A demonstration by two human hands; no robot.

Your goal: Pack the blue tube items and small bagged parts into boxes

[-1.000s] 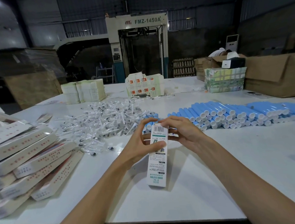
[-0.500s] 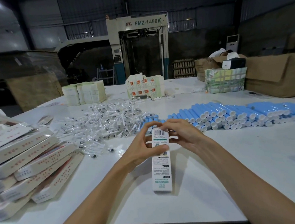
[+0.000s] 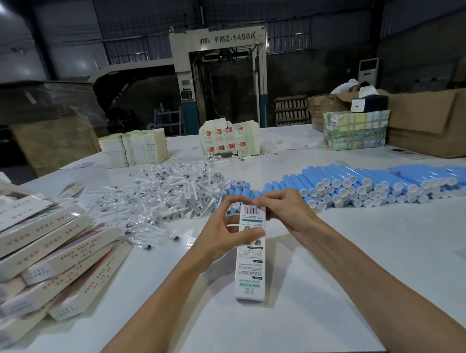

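- Head view: grips box with left hand, thumb laid across its front face, fingers curled round behind.
- Pinches the top end of box with right hand, seemingly at the closing flap; cannot tell whether flap is tucked.
- Stands box on end on table, lower end nearest, top leaning away.
- Finds tubes in a stacked row beyond box, to its right; bagged parts heaped beyond box, to its left; filled cartons piled well left of box.
- Probably light thin card: stiff along the edges, easily dented on broad faces; best held by long edges, flap pressed at its crease.
- Tubes likely smooth and prone to roll; better taken round the middle.
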